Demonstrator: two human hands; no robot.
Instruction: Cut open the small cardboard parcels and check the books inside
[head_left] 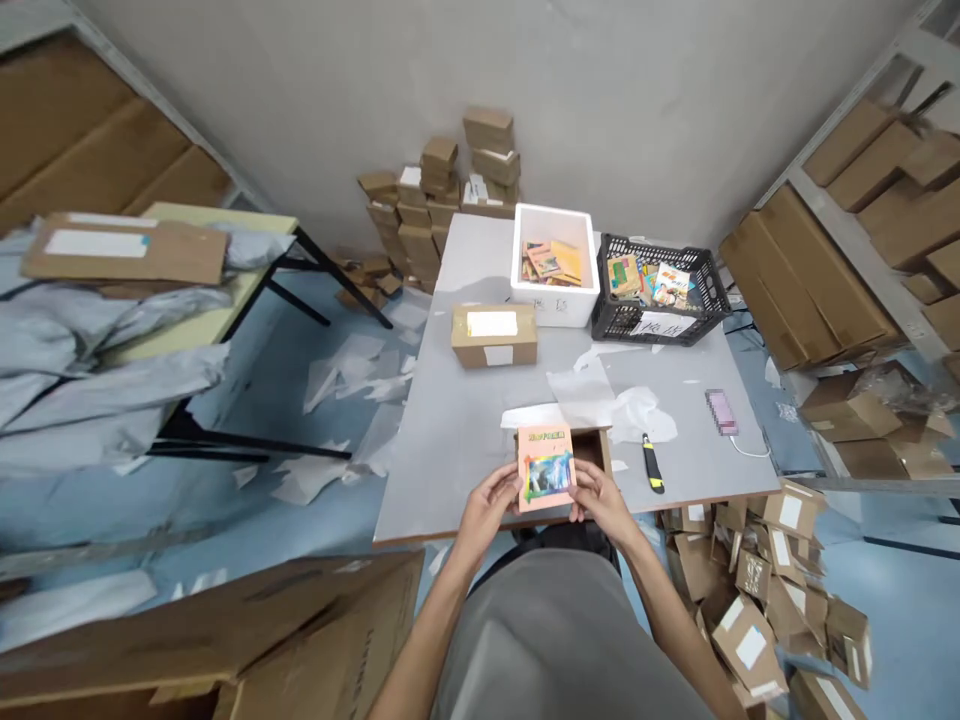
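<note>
A small pink book (pixel 547 468) with a rainbow-edged picture on its cover is held up at the table's front edge. My left hand (pixel 491 500) grips its left side, thumb on the cover, and my right hand (pixel 596 497) pinches its lower right edge. Behind the book stands an open cardboard box (pixel 601 452), mostly hidden by it. White paper sheets (pixel 581 395) lie just beyond. A black and yellow box cutter (pixel 652 465) rests on the table to the right of my right hand.
On the grey table (pixel 442 440) are a closed carton (pixel 494 337), a white foam box (pixel 555 308) of booklets, a black crate (pixel 660 290) of books and a phone (pixel 721 412) on a cable. Cartons (pixel 750 620) heap on the right floor; a large cardboard box (pixel 315 640) stands lower left.
</note>
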